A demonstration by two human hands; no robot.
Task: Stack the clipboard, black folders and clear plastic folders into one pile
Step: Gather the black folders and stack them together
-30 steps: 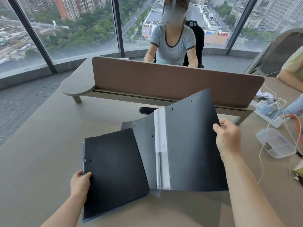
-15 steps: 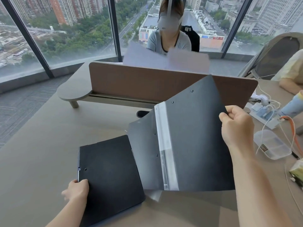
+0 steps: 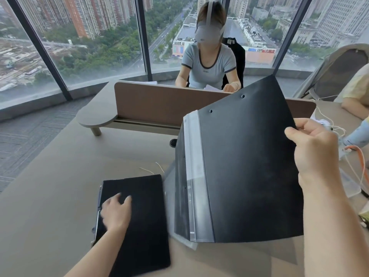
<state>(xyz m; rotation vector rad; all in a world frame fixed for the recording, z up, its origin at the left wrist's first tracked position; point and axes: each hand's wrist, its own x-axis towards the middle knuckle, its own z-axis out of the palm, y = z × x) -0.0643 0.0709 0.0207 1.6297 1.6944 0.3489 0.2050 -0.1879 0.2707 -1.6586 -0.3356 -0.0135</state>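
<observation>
My right hand (image 3: 313,148) grips the right edge of a black folder (image 3: 245,168) and holds it lifted and tilted above the table. Its spine carries a clear plastic strip (image 3: 194,176), and a clear plastic folder (image 3: 169,188) hangs along its left and lower edges. A black clipboard (image 3: 143,216) lies flat on the grey table (image 3: 50,192) at the lower left. My left hand (image 3: 116,212) rests palm down on the clipboard's left part, fingers spread, next to the metal clip at its edge.
A brown divider panel (image 3: 159,104) crosses the table behind the folder, with a person seated beyond it. At the right edge are white cables, an orange cable (image 3: 361,156), a clear plastic box partly hidden by my arm, and another person's arm.
My right hand has raised the black folder higher and tilted it more upright. My left hand has slid from the clipboard's lower left edge onto its top surface.
</observation>
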